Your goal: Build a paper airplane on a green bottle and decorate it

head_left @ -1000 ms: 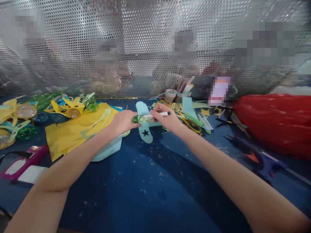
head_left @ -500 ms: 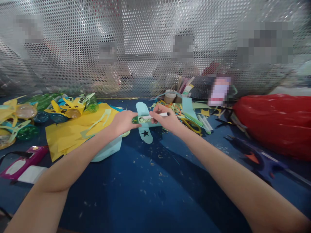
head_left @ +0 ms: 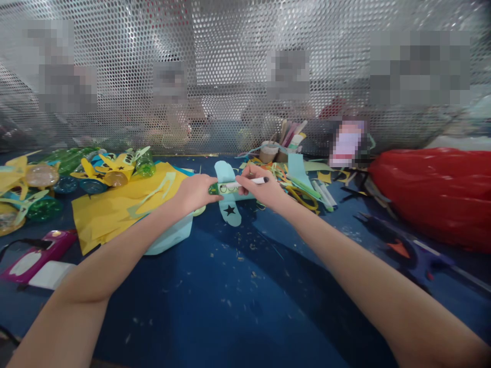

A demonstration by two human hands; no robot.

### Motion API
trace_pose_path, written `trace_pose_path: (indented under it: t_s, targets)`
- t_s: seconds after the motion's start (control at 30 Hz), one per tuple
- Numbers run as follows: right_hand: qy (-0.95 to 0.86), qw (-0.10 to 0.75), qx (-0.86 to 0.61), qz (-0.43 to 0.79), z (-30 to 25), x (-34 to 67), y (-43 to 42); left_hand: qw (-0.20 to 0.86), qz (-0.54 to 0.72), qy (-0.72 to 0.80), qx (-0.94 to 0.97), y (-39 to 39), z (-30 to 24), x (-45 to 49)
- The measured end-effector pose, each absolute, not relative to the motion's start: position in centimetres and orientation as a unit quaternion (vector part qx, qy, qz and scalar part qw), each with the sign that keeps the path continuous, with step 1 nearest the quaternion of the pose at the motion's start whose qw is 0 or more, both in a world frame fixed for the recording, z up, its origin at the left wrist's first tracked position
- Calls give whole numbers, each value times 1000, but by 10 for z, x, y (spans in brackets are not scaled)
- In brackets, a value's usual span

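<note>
A small craft plane has a light blue paper wing with a black star on its near end. Green plastic shows at the plane's left end, where the fingers of my left hand are closed around it. Along the middle runs a pale strip with outlined round shapes. My right hand pinches a white marker with a dark end. The marker lies low over that strip, its tip pointing left. Whether the tip touches the strip, I cannot tell.
Yellow paper sheets and plastic-bottle crafts lie at left, near a magenta device. Paper scraps, scissors and markers are right of my hands. A glue gun and red bag are farther right.
The marker has shifted very slightly, and a little more of the round outlines on the strip shows. Both hands stay in place.
</note>
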State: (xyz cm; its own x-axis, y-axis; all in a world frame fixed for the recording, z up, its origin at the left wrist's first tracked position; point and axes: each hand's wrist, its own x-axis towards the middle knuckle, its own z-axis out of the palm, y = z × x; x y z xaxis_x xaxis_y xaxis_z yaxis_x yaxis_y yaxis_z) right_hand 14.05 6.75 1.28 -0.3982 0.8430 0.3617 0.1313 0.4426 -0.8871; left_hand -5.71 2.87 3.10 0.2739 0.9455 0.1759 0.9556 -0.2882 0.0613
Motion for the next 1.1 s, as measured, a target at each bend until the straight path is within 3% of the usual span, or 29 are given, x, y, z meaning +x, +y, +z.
trace_pose_path:
  t_s: [1.1]
  targets:
    - [-733, 431, -336, 406, 15, 141, 67, 37, -95, -598, -795, 30, 28, -58]
